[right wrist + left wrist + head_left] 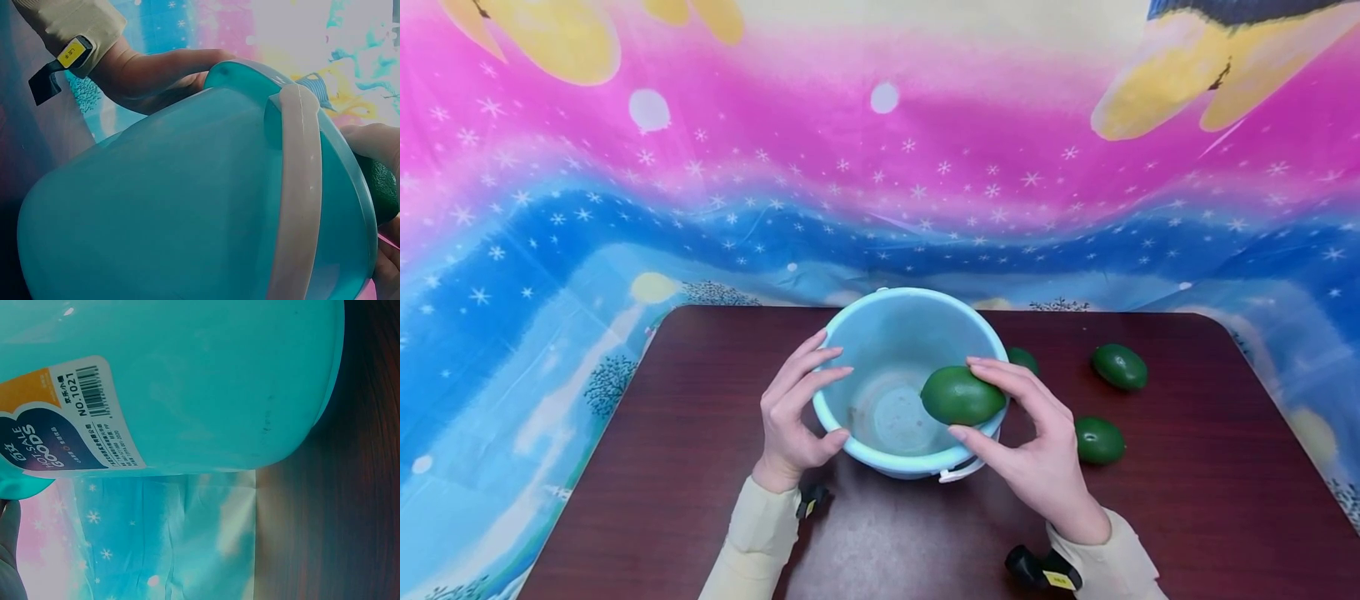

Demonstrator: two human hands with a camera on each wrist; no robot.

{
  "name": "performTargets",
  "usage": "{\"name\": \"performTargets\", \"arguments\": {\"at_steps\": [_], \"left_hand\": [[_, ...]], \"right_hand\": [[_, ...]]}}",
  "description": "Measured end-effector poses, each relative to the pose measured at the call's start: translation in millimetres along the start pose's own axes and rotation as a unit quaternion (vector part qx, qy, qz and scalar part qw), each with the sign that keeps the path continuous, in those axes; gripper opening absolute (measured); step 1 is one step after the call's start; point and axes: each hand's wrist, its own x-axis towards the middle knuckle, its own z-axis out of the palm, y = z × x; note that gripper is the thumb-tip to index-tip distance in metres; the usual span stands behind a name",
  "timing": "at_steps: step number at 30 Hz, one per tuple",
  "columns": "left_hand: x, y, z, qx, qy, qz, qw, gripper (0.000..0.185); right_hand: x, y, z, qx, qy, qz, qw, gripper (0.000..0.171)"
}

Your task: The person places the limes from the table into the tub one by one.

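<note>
A light blue plastic bucket [880, 463] stands upright near the table's middle, its mouth facing up. My left hand [797, 408] holds its left rim, fingers reaching over the edge and thumb at the front. In the right wrist view that left hand [162, 78] shows at the far rim. Between thumb and fingers, my right hand [1041, 446] pinches an avocado [962, 396], green and oval, above the inside right edge of the bucket. Part of the avocado [381, 190] shows beyond the rim in the right wrist view. The bucket's visible floor holds nothing.
To the right lie two more green avocados, one farther back [1120, 367] and one near my right hand [1101, 440]. Another avocado [1022, 360] is partly hidden behind the bucket. The white handle [297, 187] hangs down the bucket's side. A printed cloth [880, 183] hangs behind the dark table [700, 483].
</note>
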Motion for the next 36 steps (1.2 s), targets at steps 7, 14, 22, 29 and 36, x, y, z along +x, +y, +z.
{"name": "performTargets", "arguments": {"at_steps": [7, 14, 22, 29, 36], "left_hand": [[-0.2, -0.5, 0.5, -0.002, 0.001, 0.000, 1.0000, 0.067], [0.3, -0.4, 1.0, -0.002, 0.003, -0.001, 1.0000, 0.067], [0.4, -0.5, 1.5, -0.005, 0.004, 0.001, 1.0000, 0.067], [0.8, -0.7, 1.6, -0.005, 0.004, 0.001, 1.0000, 0.067], [0.3, -0.8, 1.4, -0.005, 0.002, -0.001, 1.0000, 0.067]], "right_hand": [[-0.7, 1.5, 0.1, 0.001, 0.002, -0.004, 1.000, 0.067], [-1.6, 6.9, -0.2, 0.067, 0.005, -0.025, 0.997, 0.055], [-2.2, 8.0, -0.9, 0.081, 0.002, -0.019, 0.997, 0.052], [-2.5, 9.7, -1.9, 0.103, 0.003, -0.035, 0.994, 0.047], [-8.4, 30.7, -4.0, 0.143, 0.010, -0.062, 0.988, 0.049]]}}
